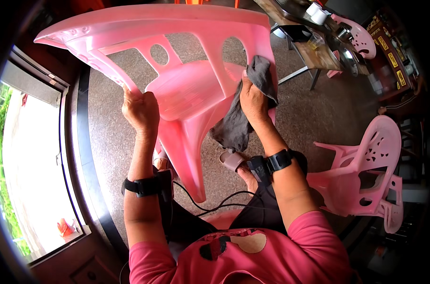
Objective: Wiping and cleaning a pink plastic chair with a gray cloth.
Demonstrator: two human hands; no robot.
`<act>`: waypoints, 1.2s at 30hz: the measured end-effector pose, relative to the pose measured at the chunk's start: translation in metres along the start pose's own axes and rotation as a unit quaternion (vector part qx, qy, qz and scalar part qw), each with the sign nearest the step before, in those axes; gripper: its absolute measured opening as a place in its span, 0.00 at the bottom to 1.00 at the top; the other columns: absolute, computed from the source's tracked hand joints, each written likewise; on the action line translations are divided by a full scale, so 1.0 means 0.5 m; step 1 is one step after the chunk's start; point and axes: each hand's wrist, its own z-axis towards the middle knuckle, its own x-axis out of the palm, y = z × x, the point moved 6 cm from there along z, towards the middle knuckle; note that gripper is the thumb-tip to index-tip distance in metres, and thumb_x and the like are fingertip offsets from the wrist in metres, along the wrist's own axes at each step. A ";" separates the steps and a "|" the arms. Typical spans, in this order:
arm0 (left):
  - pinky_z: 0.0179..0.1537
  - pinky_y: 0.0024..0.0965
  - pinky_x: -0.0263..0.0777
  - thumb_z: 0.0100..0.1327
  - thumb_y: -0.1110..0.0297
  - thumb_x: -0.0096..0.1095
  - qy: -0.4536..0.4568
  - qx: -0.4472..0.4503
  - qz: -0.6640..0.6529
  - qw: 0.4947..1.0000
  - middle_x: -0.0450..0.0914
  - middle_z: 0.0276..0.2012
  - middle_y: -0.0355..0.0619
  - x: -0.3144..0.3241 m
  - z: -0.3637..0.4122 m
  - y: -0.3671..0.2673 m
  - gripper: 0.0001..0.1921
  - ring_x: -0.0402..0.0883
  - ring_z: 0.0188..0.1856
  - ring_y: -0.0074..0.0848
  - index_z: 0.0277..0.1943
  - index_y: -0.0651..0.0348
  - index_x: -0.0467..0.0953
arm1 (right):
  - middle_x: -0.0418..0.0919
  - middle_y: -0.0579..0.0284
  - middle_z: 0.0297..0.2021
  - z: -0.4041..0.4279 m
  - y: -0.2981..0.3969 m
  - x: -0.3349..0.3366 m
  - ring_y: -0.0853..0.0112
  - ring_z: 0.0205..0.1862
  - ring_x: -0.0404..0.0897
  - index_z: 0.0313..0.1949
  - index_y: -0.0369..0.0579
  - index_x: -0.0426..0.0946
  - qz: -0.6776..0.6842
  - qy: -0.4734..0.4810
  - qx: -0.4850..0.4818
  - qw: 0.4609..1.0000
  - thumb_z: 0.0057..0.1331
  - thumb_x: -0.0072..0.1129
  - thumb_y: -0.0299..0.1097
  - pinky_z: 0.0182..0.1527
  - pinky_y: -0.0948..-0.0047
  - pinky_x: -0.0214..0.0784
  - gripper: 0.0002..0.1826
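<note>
Before me a pink plastic armchair [186, 92] is held tilted, one leg pointing down towards my feet. My left hand [141, 108] grips the end of a bar of its frame on the left. On the right, my right hand [253, 97] holds a dark grey cloth [232, 124] against the chair's side, near an oval opening. Part of the cloth is bunched over my fingers and hides them; the rest hangs below my wrist.
A second pink plastic chair [364, 177] stands at my right. Beyond it at the upper right is a wooden table [318, 53] with cups and metalware. Black cables [222, 206] run across my lap. A bright glazed door [37, 149] lies to the left.
</note>
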 end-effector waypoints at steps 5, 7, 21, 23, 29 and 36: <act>0.17 0.31 0.62 0.40 0.80 0.45 -0.006 0.008 -0.010 1.000 0.66 0.12 0.48 0.001 0.003 0.013 0.15 0.66 0.12 0.33 0.35 0.71 0.68 | 0.72 0.43 0.33 -0.017 -0.013 0.014 0.52 0.36 0.71 0.36 0.36 0.68 -0.020 -0.016 -0.005 1.000 0.63 0.40 0.40 0.37 0.62 0.62 0.17; 0.17 0.31 0.62 0.39 0.81 0.45 -0.013 0.007 -0.015 1.000 0.66 0.13 0.48 0.001 0.005 0.015 0.13 0.66 0.12 0.34 0.33 0.70 0.68 | 0.73 0.40 0.31 -0.032 -0.054 0.048 0.51 0.34 0.72 0.32 0.33 0.69 -0.101 0.104 0.114 0.983 0.64 0.34 0.45 0.37 0.62 0.62 0.24; 0.21 0.25 0.63 0.39 0.80 0.46 -0.021 -0.045 0.032 0.998 0.70 0.14 0.42 -0.026 0.017 0.064 0.08 0.68 0.16 0.23 0.26 0.64 0.70 | 0.72 0.40 0.32 -0.038 -0.020 0.023 0.52 0.38 0.71 0.34 0.33 0.68 -0.002 0.187 0.250 0.950 0.63 0.34 0.49 0.40 0.63 0.60 0.25; 0.21 0.26 0.64 0.39 0.80 0.46 -0.029 -0.036 0.029 0.999 0.70 0.14 0.43 -0.028 0.017 0.062 0.08 0.68 0.16 0.24 0.26 0.64 0.69 | 0.72 0.43 0.31 -0.029 -0.016 0.017 0.53 0.36 0.71 0.34 0.36 0.68 0.046 0.141 0.169 0.974 0.62 0.38 0.48 0.40 0.64 0.60 0.23; 0.21 0.29 0.65 0.40 0.78 0.46 -0.029 -0.033 0.066 0.997 0.71 0.14 0.45 -0.031 0.012 0.051 0.07 0.69 0.15 0.29 0.26 0.63 0.68 | 0.72 0.52 0.18 -0.004 0.017 -0.022 0.62 0.22 0.72 0.20 0.38 0.70 0.088 0.064 0.111 0.988 0.59 0.46 0.44 0.28 0.68 0.62 0.20; 0.19 0.35 0.64 0.40 0.78 0.46 -0.004 -0.028 0.042 0.999 0.68 0.13 0.50 -0.021 -0.002 0.041 0.23 0.69 0.15 0.40 0.45 0.72 0.66 | 0.72 0.50 0.22 0.004 0.107 -0.061 0.61 0.26 0.71 0.21 0.34 0.67 0.232 0.111 -0.002 0.966 0.47 0.40 0.26 0.31 0.69 0.63 0.08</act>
